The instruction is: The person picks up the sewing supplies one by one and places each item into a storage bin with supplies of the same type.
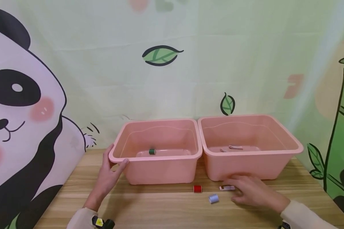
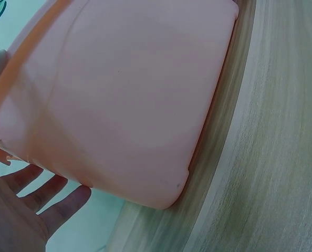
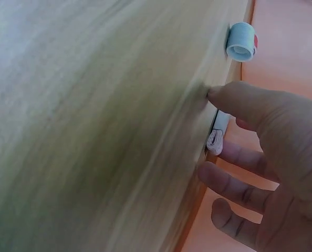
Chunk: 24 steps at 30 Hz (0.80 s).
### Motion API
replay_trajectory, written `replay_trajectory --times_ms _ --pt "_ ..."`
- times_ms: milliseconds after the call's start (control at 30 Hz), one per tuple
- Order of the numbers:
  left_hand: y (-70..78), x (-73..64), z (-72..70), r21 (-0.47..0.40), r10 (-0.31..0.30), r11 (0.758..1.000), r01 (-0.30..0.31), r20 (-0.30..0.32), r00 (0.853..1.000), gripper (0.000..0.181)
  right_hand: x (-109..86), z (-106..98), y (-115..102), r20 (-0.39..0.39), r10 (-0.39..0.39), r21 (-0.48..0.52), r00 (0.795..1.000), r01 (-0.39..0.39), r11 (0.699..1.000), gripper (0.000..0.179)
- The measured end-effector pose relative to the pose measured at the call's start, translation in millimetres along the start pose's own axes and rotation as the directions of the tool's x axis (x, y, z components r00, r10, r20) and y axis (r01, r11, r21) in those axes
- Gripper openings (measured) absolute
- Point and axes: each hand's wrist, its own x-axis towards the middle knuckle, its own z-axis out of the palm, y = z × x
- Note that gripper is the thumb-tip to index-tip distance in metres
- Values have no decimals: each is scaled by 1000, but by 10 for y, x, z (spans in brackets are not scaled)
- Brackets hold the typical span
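Note:
My left hand (image 1: 110, 173) holds the front left corner of the left pink bin (image 1: 160, 171), thumb over the rim and fingers against its side. Inside that bin lies a green thread spool (image 1: 152, 151). Beside the right pink bin (image 1: 246, 163), my right hand (image 1: 250, 192) reaches around a small folded white strip (image 1: 227, 188), its layered end showing in the right wrist view. The thumb and fingers stand apart on either side of the strip. To its left on the table are a red spool (image 1: 197, 189) and a pale blue spool (image 1: 213, 198).
Two small folded strips (image 1: 235, 147) lie in the right bin. Both bins stand side by side on the wooden table (image 1: 160, 210), against a printed cloth backdrop (image 1: 103, 79).

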Motion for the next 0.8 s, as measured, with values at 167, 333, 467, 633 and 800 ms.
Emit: replay_trajectory --times_ms 167,333,467,633,800 --pt "5 -3 2 6 -6 1000 6 1 1000 90 12 48 -1 -55 -14 -15 998 13 1000 34" --pt "12 0 1 2 -15 1000 15 6 1000 91 32 93 11 -114 -36 -22 993 34 999 25" --pt "4 -7 -1 9 -16 1000 16 -1 1000 90 57 125 11 -137 -40 -8 990 40 999 19" --pt "4 -15 1 23 -9 1000 9 -4 1000 90 69 152 6 -145 -31 17 989 34 999 20" --pt "23 -6 7 13 -7 1000 7 -5 1000 89 77 155 2 -149 -18 25 989 22 999 24"
